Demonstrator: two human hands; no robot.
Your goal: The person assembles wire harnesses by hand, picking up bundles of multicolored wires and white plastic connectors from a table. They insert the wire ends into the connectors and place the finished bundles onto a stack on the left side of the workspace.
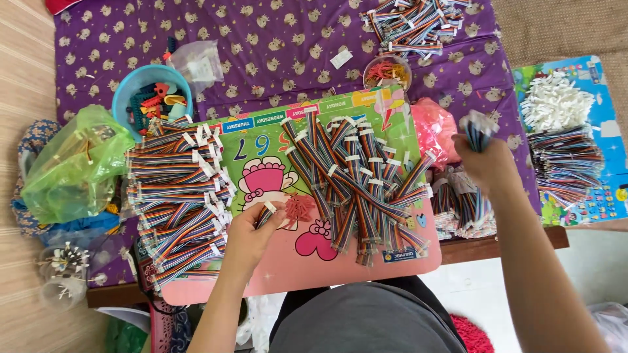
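My left hand (252,230) grips a short rainbow ribbon cable (266,212) over the pink and green picture board (288,261). Beside it lies a small bunch of red rubber bands (299,208). My right hand (485,165) is raised at the right and holds a bundle of ribbon cables (477,128) upright. A loose heap of cables with white connectors (356,180) covers the board's middle. Stacked cable bundles (176,196) lie at the left of the board.
A blue bowl of small parts (149,98), a green plastic bag (75,163), a cup of rubber bands (386,70) and more cable piles (415,23) sit on the purple cloth. White connectors (555,101) and cables (566,163) lie on a blue board at right.
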